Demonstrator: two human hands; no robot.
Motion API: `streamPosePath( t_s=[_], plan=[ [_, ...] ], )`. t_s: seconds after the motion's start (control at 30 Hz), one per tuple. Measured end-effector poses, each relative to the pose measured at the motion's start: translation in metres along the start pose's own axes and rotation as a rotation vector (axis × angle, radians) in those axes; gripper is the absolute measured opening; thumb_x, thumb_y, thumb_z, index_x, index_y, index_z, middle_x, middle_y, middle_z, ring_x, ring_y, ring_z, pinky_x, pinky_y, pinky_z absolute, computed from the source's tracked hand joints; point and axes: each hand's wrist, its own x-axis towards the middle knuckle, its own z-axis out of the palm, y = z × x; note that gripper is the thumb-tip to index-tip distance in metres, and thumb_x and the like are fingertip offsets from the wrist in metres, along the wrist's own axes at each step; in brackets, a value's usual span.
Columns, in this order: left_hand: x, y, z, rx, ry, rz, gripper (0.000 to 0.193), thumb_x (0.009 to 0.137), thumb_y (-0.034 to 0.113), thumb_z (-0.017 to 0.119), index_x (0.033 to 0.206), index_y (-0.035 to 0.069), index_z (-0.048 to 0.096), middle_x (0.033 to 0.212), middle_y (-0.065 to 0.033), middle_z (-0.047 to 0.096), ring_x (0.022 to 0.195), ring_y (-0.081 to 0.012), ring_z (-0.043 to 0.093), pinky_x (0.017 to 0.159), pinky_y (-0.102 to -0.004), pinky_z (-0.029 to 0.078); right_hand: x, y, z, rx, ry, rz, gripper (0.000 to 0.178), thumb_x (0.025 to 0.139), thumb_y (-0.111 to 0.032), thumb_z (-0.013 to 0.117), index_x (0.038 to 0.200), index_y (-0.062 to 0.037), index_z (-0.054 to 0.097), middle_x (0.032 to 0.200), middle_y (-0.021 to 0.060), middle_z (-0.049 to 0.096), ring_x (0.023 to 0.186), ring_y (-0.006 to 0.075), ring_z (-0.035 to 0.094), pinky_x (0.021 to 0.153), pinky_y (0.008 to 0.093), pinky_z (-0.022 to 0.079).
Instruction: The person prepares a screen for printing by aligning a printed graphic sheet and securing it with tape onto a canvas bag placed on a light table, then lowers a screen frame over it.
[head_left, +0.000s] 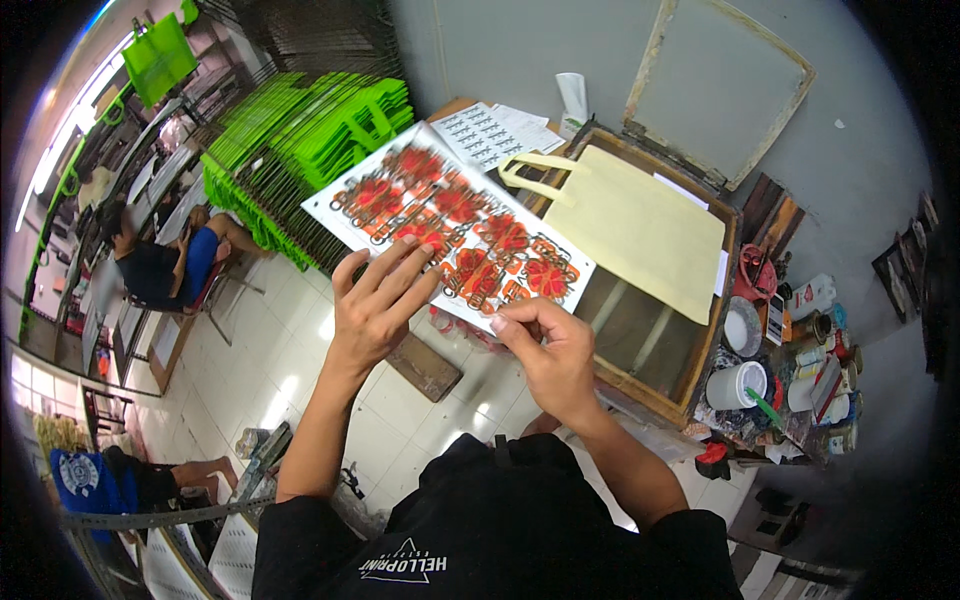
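Note:
A white sheet [521,278] printed with repeated red, orange and black designs is held up in front of me, tilted. My right hand [552,352] pinches its near edge between thumb and fingers. Across the printed side lie the spread, stretched fingers of my left hand [380,305]; its thumb is hidden. Just beyond the sheet, a cream cloth tote bag [640,225] with a handle lies flat over a wooden-framed screen [690,385].
Stacked green bags [345,120] fill a wire rack at the back left. Printed papers [490,135] lie behind the sheet. Paint tubs [735,385] and jars crowd the right side. A frame [720,90] leans on the wall. A seated person [165,260] is at the left.

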Motion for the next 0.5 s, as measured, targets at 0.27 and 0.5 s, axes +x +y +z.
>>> streamPosePath(
  t_s=[0.27, 0.5],
  plan=[
    [-0.099, -0.028, -0.039, 0.047, 0.059, -0.096, 0.02, 0.095, 0.019, 0.065, 0.107, 0.027, 0.079, 0.129, 0.0045, 0.074, 0.127, -0.019, 0.063, 0.1, -0.0355, 0.038, -0.062, 0.048, 0.053, 0.647, 0.273, -0.021, 0.014, 0.107, -0.011, 0.056, 0.112, 0.0013, 0.059, 0.105, 0.0119, 0.068, 0.096, 0.0201, 0.069, 0.083, 0.0365, 0.06],
    [-0.15, -0.057, -0.083, -0.101, 0.148, -0.133, 0.016, 0.087, 0.017, 0.075, 0.1, 0.019, 0.081, 0.127, -0.0055, 0.075, 0.129, -0.031, 0.063, 0.111, -0.0482, 0.044, -0.029, 0.033, -0.022, 0.551, 0.252, -0.102, 0.027, 0.108, -0.02, 0.055, 0.124, 0.0015, 0.057, 0.12, 0.0166, 0.066, 0.114, 0.023, 0.065, 0.092, 0.0418, 0.058]
  ],
)
